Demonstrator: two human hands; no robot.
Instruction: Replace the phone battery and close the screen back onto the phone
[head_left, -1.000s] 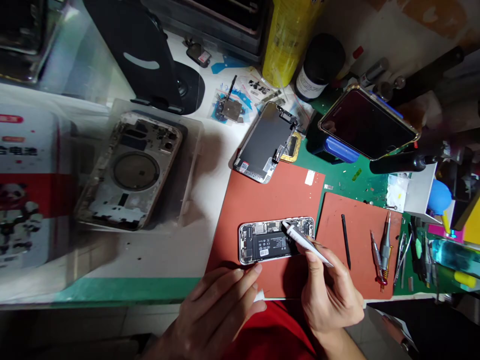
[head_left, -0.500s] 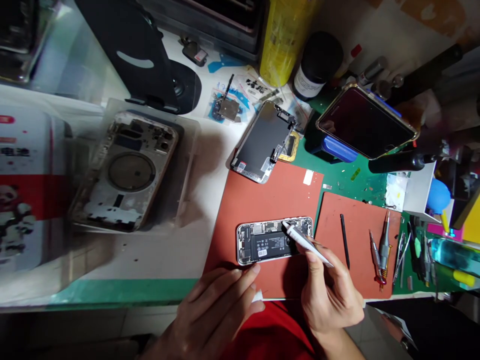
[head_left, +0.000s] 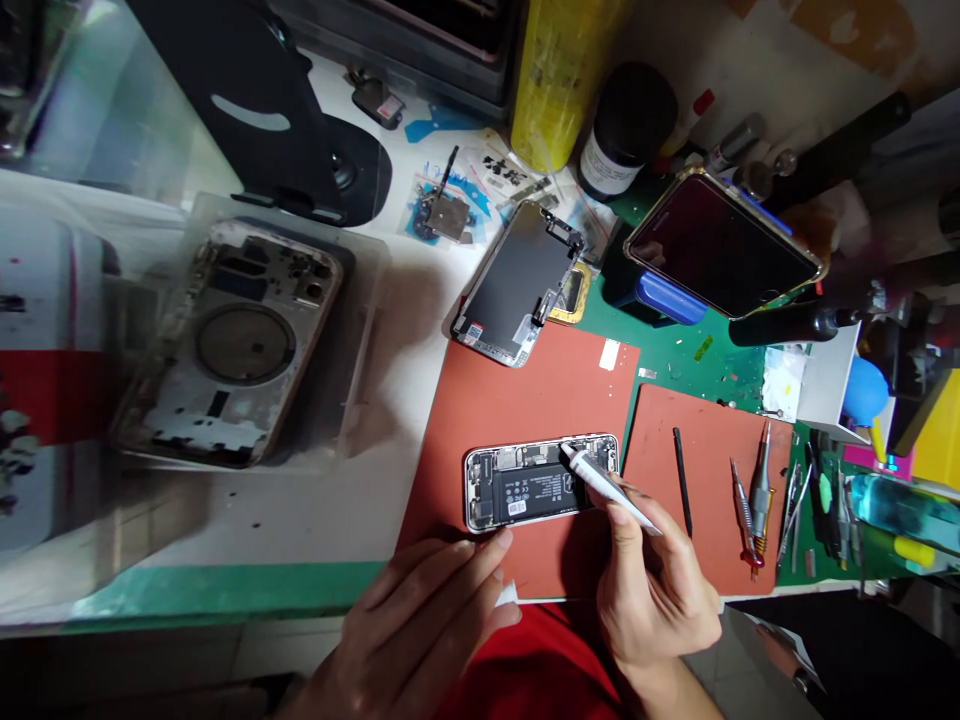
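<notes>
An opened phone lies on the red mat, its dark battery and circuit parts facing up. My right hand pinches a slim white tube, slanted, with its narrow tip over the parts along the phone's far edge. Beside the phone's near left corner is my left hand, its fingers stretched side by side and a fingertip close to the frame. A small white piece pokes out between its fingers and thumb; its kind is hard to make out.
A detached phone screen lies behind the red mat. To the left, an empty phone housing rests on a clear plastic box. A black stick and screwdrivers lie right; a phone on a stand is behind.
The view has shifted slightly, so everything sits a little further left. Both hands, the tube and the opened phone keep nearly the same places relative to each other.
</notes>
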